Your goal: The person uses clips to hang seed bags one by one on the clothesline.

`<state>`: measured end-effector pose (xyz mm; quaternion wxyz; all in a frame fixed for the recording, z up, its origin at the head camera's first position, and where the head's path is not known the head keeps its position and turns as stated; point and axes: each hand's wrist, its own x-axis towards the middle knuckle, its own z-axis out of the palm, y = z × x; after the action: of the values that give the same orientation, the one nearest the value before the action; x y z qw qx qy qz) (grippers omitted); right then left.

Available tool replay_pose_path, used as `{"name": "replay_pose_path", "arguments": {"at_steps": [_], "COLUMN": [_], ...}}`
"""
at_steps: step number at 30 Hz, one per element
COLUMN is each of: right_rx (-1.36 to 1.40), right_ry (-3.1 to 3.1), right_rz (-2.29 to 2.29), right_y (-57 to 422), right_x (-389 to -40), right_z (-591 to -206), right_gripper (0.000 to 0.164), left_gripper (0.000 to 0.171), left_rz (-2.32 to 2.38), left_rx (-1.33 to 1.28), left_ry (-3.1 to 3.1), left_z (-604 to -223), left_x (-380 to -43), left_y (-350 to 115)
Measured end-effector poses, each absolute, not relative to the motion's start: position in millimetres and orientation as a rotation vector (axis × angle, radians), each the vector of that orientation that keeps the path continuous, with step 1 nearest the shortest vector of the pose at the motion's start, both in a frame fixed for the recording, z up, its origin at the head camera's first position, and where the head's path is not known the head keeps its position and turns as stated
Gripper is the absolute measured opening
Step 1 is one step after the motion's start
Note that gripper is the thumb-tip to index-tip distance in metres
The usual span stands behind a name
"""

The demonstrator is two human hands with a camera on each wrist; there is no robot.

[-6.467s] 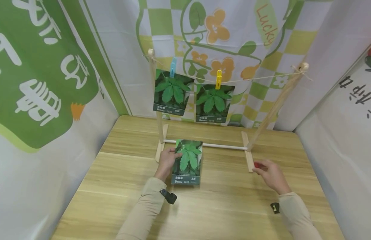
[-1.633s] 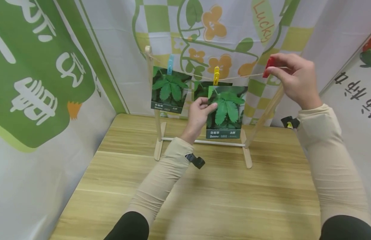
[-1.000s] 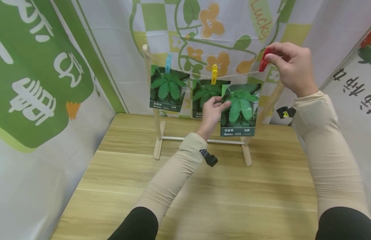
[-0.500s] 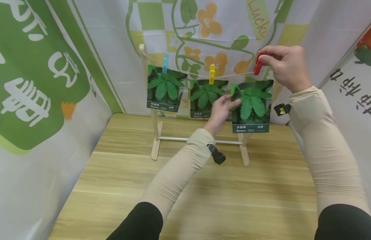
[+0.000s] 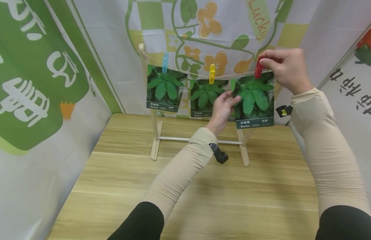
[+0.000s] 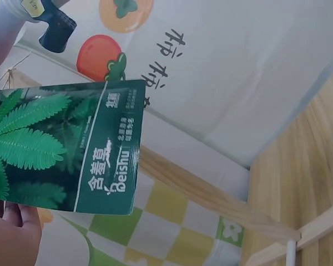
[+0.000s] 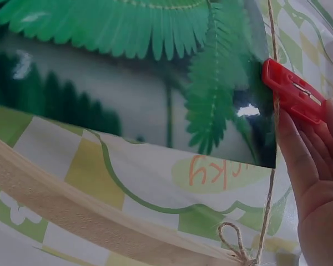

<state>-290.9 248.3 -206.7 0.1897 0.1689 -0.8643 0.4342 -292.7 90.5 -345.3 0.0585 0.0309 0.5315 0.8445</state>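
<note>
In the head view my left hand [image 5: 222, 109] pinches the left edge of a green leaf-printed card [image 5: 253, 101], thumb in front. The card hangs upright and slightly tilted, its top edge at the twine. My right hand [image 5: 288, 69] pinches a red clothespin [image 5: 258, 68] at the card's top edge. The right wrist view has the clothespin's [image 7: 293, 91] nose overlapping the card [image 7: 155, 72] and the twine [image 7: 273, 33]. To the left, two similar cards hang from the line, one under a blue clothespin [image 5: 165, 63], the other under a yellow clothespin [image 5: 212, 74].
A wooden frame with a left post [image 5: 144, 56], feet and a white crossbar [image 5: 173, 138] stands on the wood-grain table [image 5: 185, 186]. The right post is mostly hidden behind the card and right hand. Printed cloth [image 5: 149, 16] hangs close behind.
My left hand has lifted the card from the table and carried it right and up to the line. My right hand has raised the red clothespin from the table and lowered it onto the card's top edge.
</note>
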Motion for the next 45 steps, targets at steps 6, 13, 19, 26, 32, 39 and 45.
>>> {"name": "replay_pose_path", "arguments": {"at_steps": [6,13,19,26,32,39,45], "right_rx": [0.468,0.507,0.472,0.467,0.489,0.468,0.465], "right_ry": [-2.529,-2.536,-2.579,-2.614,-2.671,-2.701,-2.682], "right_rz": [1.085,1.044,1.124,1.093,1.106,1.087,1.083], "right_y": [251,254,254,255,257,257,257], "right_x": [-289,-288,-286,-286,-285,-285,-283], "right_z": [-208,-209,-209,-211,-211,-212,-213], "right_gripper": [0.028,0.031,0.039,0.04,0.038,0.039,0.039], "left_gripper": [0.022,0.033,0.037,0.033,0.031,0.029,0.027], "left_rz": [2.562,2.558,2.533,2.418,2.402,2.468,2.498], "left_rx": [0.058,0.018,0.009,0.1,0.15,0.229,0.268], "left_ry": [1.572,1.564,1.617,1.892,2.071,2.159,2.177], "left_z": [-344,-343,-345,-350,-353,-352,-348], "left_x": [-294,-294,-294,-289,-281,-271,-266], "left_y": [91,91,88,84,79,71,63]}}
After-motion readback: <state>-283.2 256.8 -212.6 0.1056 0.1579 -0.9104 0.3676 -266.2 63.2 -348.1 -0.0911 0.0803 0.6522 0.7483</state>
